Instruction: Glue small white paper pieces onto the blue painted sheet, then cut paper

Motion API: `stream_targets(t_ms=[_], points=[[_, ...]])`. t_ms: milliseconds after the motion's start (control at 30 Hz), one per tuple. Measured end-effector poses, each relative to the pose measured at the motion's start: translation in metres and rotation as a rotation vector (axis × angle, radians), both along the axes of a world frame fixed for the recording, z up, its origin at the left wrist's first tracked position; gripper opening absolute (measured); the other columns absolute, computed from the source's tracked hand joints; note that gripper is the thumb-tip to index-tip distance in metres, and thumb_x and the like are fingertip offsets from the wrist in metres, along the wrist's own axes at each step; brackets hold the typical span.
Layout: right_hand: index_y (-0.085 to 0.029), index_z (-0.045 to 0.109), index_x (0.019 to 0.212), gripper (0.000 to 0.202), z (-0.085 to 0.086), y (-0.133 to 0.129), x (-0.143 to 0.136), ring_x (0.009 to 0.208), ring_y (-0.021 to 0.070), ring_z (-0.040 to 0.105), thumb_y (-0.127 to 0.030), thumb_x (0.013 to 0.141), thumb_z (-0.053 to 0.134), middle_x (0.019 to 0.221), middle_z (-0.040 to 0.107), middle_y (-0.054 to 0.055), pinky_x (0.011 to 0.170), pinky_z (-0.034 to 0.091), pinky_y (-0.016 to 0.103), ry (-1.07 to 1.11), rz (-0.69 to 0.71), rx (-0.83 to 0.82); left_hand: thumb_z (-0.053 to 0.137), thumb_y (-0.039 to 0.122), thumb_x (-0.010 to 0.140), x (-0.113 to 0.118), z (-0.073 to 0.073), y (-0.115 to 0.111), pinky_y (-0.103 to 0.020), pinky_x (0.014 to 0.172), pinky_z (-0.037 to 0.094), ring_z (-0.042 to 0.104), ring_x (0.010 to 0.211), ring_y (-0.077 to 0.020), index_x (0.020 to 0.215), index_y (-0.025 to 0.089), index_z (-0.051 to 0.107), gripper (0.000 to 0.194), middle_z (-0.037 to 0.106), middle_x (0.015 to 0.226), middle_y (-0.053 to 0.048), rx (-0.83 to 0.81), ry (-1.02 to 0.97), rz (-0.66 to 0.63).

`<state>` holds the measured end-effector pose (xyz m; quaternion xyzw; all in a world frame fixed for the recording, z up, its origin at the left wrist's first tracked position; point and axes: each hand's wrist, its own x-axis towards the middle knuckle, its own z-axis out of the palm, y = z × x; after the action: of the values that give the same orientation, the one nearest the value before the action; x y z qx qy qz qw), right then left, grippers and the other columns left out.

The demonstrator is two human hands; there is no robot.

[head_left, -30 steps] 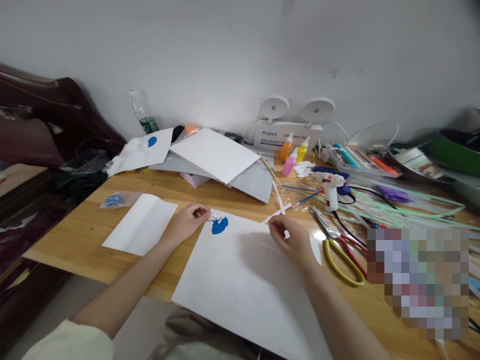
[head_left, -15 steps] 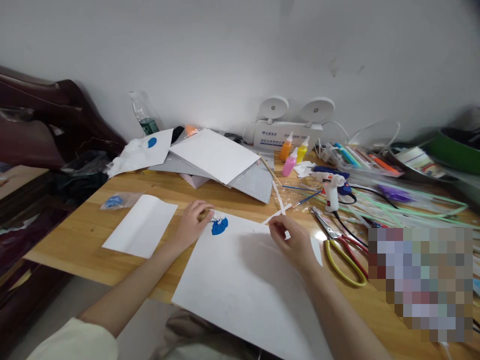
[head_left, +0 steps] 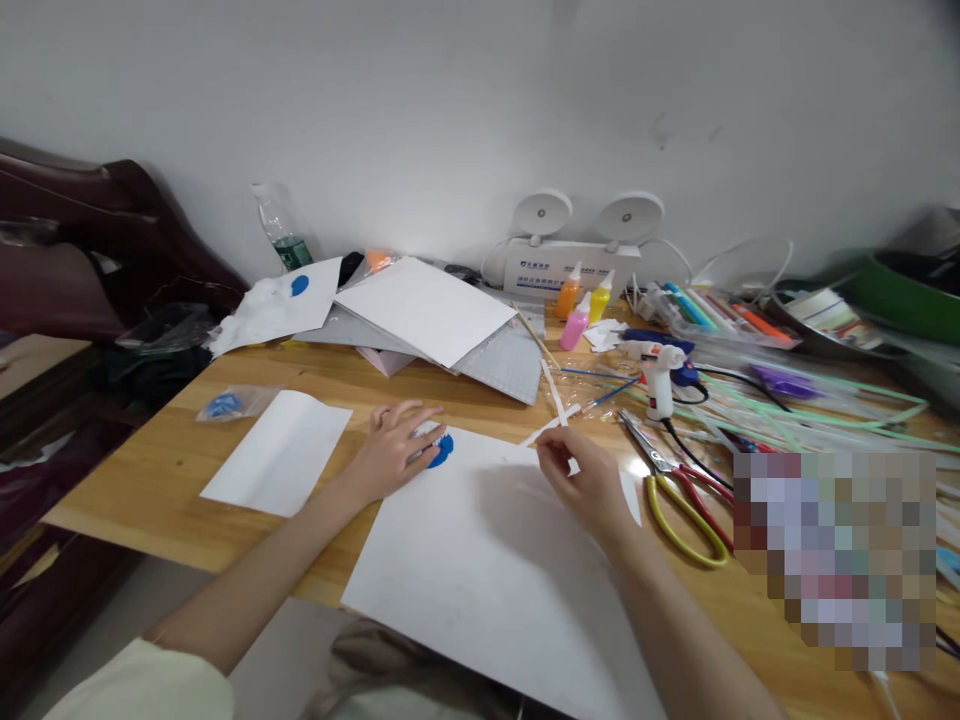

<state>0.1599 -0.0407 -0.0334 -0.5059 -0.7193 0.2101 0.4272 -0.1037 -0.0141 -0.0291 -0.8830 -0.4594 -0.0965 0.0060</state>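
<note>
A large white board (head_left: 480, 560) lies in front of me on the wooden table. Near its far left corner is a blue patch (head_left: 442, 452), with small white bits at its upper edge. My left hand (head_left: 394, 450) rests over that corner with the fingers stretched out, covering part of the blue patch. At the board's far right edge, my right hand (head_left: 579, 475) is closed in a pinch; what it holds, if anything, is too small to make out. White paper strips (head_left: 555, 395) lie just beyond it.
Scissors (head_left: 686, 515) and a hot glue gun (head_left: 660, 380) lie to the right. Small paint bottles (head_left: 575, 326) stand at the back. Stacked boards (head_left: 427, 310) are behind, a folded white paper (head_left: 277, 450) and a bag with blue material (head_left: 225, 403) at left.
My left hand has opened from curled fingers and stretched rightward over the white bits and part of the blue patch. My right hand keeps its pinch in place.
</note>
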Motion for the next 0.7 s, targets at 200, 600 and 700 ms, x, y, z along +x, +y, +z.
stream_targets(t_ms=[200,600,700], points=[[-0.018,0.052,0.077,0.006,-0.0015,0.0003,0.0002,0.054,0.0111,0.047,-0.015,0.077,0.046,0.064,0.053,0.000,0.052,0.039,0.022,0.000,0.000,0.008,0.034,0.033,0.087,0.0004,-0.0015,0.0008,-0.045,0.090,0.022,0.028,0.122,-0.0270,0.119,0.028,0.048,0.035,0.041,0.133,-0.001,0.002,0.021,-0.070],[-0.018,0.052,0.077,0.006,-0.0026,0.0010,0.0008,0.054,0.0109,0.046,-0.014,0.077,0.047,0.063,0.052,0.000,0.052,0.038,0.022,0.005,0.000,0.006,0.034,0.032,0.087,-0.0011,-0.0024,0.0002,-0.047,0.090,0.021,0.025,0.124,-0.0284,0.118,0.032,0.048,0.034,0.037,0.136,-0.001,0.013,0.027,-0.050],[-0.018,0.052,0.077,0.006,-0.0038,0.0008,0.0019,0.054,0.0109,0.046,-0.014,0.076,0.047,0.062,0.052,0.000,0.052,0.038,0.022,0.000,-0.011,0.010,0.036,0.031,0.087,0.0000,-0.0002,-0.0031,-0.045,0.092,0.022,0.028,0.123,-0.0260,0.122,0.028,0.044,0.037,0.041,0.133,-0.003,0.044,-0.009,-0.044]])
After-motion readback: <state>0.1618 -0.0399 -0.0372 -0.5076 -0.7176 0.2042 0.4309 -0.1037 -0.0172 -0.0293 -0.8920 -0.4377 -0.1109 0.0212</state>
